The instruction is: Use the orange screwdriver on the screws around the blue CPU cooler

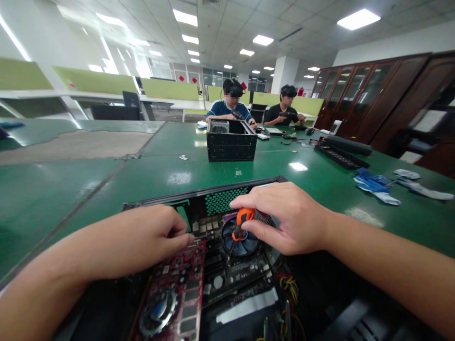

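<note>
An opened black computer case (128, 205) lies in front of me, its motherboard (245, 273) exposed. My right hand (287, 220) grips a screwdriver with an orange and black handle (244, 219). Its shaft points down past the CPU fan (251, 246), the tip close to the board beside the fan's lower left edge. My left hand (159, 239) is closed at the far end of a red graphics card (185, 284), thumb and finger pinching there. The card, with a round silver cooler, lies at the left of the case. My curled left fingertips are partly hidden.
Another black computer case (231, 148) stands farther back on the green table (149, 173). Two people (231, 106) sit behind it, working with tools. To the right lie black panels (341, 154) and blue-white gloves (377, 184). Coloured cables (288, 284) bunch inside the near case.
</note>
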`<action>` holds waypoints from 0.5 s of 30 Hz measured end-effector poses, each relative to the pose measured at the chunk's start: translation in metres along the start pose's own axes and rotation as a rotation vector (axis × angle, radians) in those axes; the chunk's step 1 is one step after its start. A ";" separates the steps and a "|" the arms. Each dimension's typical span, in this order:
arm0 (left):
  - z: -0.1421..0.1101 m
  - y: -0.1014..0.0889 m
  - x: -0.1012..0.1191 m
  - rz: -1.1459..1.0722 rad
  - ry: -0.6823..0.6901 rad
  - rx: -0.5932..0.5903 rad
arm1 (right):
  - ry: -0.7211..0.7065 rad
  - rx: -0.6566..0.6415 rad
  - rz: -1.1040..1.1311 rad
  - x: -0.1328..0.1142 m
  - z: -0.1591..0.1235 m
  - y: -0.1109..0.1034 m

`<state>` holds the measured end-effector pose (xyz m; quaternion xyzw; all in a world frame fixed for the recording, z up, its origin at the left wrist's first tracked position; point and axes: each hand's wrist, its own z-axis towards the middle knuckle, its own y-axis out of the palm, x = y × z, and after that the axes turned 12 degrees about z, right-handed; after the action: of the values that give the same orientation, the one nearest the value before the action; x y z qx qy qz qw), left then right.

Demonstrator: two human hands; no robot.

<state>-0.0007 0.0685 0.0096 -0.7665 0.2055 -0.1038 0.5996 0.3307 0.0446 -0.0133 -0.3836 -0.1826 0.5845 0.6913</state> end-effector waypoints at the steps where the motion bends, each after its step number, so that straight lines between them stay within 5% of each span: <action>1: 0.000 -0.001 0.001 -0.003 0.010 -0.050 | -0.003 0.004 0.011 0.001 0.000 0.001; 3: 0.000 -0.002 0.002 -0.004 0.014 -0.117 | -0.006 0.003 0.036 0.003 0.000 0.002; 15: 0.001 0.001 0.000 -0.012 0.021 -0.068 | 0.017 -0.035 0.058 -0.006 0.006 -0.005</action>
<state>-0.0009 0.0693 0.0089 -0.7864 0.2105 -0.1086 0.5705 0.3281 0.0402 -0.0045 -0.4056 -0.1758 0.5979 0.6687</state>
